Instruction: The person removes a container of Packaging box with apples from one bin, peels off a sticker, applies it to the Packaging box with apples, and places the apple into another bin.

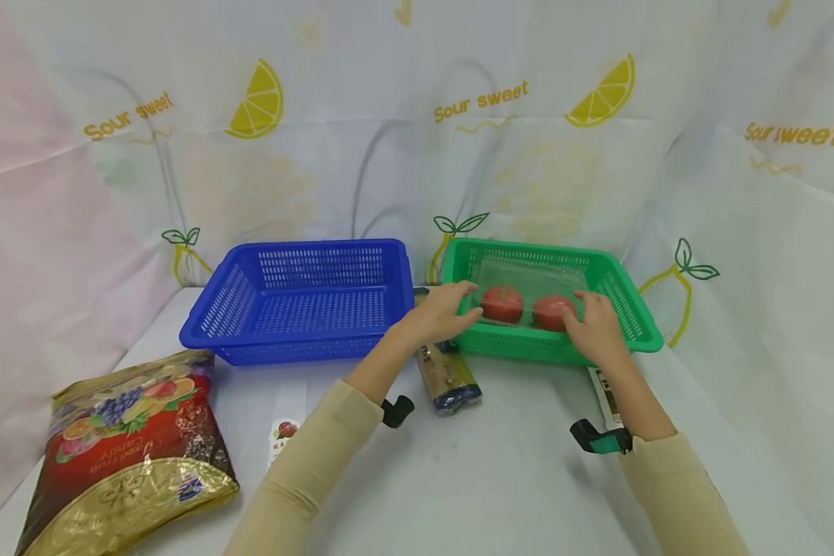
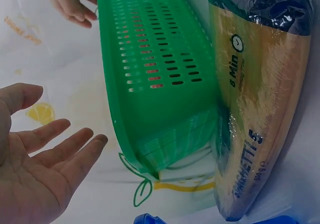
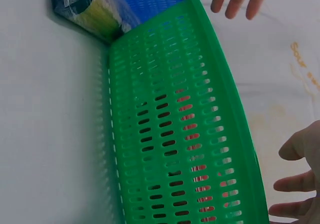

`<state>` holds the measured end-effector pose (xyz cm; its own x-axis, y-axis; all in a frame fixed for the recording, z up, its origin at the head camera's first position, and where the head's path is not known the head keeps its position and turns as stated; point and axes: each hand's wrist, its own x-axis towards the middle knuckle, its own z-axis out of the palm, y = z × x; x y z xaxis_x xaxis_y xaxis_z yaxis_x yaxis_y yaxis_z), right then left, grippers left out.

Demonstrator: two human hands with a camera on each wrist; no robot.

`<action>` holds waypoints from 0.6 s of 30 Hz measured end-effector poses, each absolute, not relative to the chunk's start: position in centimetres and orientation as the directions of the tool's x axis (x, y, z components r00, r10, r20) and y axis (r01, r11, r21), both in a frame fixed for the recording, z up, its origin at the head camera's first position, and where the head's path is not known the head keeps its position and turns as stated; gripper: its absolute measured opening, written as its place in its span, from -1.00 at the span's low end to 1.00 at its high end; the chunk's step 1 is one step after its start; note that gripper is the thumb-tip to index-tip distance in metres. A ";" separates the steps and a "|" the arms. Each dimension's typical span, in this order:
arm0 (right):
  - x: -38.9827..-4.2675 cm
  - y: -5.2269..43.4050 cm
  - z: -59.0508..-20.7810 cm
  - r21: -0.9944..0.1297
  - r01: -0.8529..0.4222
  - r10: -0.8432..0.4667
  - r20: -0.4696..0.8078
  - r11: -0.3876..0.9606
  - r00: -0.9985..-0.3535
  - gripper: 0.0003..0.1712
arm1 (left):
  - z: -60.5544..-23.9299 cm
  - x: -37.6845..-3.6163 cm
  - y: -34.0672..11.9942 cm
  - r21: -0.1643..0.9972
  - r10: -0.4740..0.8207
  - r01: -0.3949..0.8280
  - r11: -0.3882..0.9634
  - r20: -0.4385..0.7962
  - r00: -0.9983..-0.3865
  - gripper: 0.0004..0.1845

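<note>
A green basket stands at the right of the table, holding a clear plastic box with two round red fruits, one on the left and one on the right. Over the basket's left rim reaches my left hand, its fingers spread towards the left fruit. My right hand hovers above the basket's front right side, fingers loosely extended near the right fruit. In the left wrist view the left palm faces up and holds nothing. Both wrist views show the hands above the rim, apart from each other.
A blue basket sits left of the green one. Between them lies a spaghetti packet. At the front left is a large bag of mixed fruit candy, with a white label beside it. Another packet lies partly under my right forearm.
</note>
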<state>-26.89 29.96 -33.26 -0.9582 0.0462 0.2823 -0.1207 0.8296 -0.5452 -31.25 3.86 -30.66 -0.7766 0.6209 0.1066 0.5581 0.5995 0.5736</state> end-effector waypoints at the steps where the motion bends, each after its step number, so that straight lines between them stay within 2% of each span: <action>1: -27.1 30.2 -33.2 -0.542 -0.117 0.048 0.280 0.832 -0.959 -0.43 | -30.7 -31.5 3.9 0.579 0.621 0.555 0.598 0.103 -0.777 -0.48; 18: -29.9 32.7 -33.4 -0.561 0.029 0.112 0.114 0.827 -0.987 -0.36 | -32.2 -34.4 6.5 0.637 0.626 0.531 0.558 0.097 -0.774 -0.52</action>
